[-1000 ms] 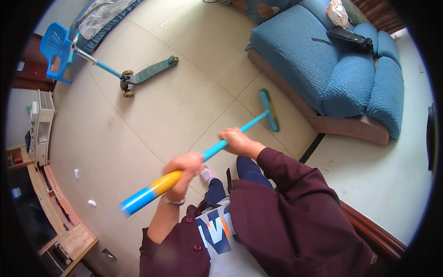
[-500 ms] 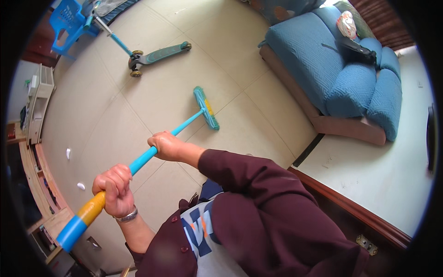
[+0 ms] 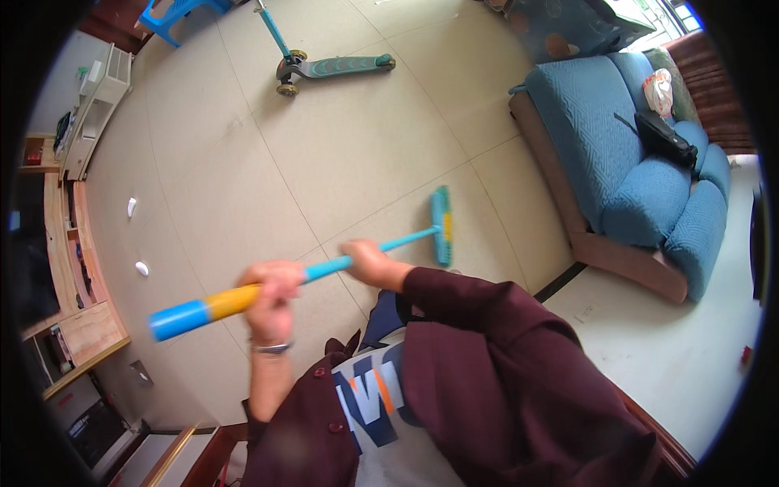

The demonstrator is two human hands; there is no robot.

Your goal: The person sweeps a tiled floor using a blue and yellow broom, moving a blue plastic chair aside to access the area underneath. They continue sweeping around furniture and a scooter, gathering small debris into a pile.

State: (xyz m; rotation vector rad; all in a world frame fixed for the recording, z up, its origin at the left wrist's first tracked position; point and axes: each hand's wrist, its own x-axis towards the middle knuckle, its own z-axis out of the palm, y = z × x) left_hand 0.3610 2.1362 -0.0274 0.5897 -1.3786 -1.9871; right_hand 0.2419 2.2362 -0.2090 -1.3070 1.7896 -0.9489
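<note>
A long broom slants across the view, its turquoise handle ending in a yellow and a blue section at the near left. My left hand, slightly blurred and with a metal band at the wrist, is wrapped round the handle beside the yellow section. Farther along the shaft, my right hand grips it too, its maroon sleeve reaching back to the lower right. The broom head, green-blue with a yellow patch, is over the tiled floor; whether its bristles touch the tiles I cannot tell.
A three-wheeled scooter stands at the far side, near a blue plastic chair. To the right is a blue-covered sofa bearing a black bag. Wooden cabinets line the left. Two small white objects lie on the floor nearby.
The broom head has swung right and a little nearer. Both hands have moved right along with the handle, still gripping it. The view has shifted, so scooter and sofa sit farther right.
</note>
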